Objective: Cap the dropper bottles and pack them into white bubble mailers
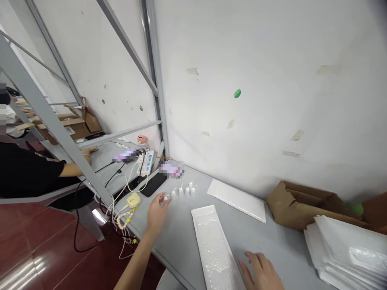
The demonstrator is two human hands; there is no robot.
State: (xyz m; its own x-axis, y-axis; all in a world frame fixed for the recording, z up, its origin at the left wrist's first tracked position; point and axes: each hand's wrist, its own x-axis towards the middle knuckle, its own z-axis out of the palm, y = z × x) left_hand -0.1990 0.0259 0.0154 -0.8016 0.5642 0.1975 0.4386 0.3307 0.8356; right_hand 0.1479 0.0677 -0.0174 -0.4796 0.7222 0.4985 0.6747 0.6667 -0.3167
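Fingers closed round a small white capped piece [166, 197], my left hand [157, 211] is at the left end of a group of similar small white pieces [180, 191] standing on the grey table [178, 225]. My right hand [261, 272] is low in the view, its fingers apart, beside the right edge of a long white bubble mailer [211, 245]. Nothing shows in its fingers. A second white mailer [237, 200] lies flat behind, near the wall.
A cardboard box [296, 205] and a stack of white mailers [350, 249] stand at the right. On the left are a power strip [145, 163], cables, a yellow case [133, 199], a metal frame [75, 157] and another person's arm [71, 169].
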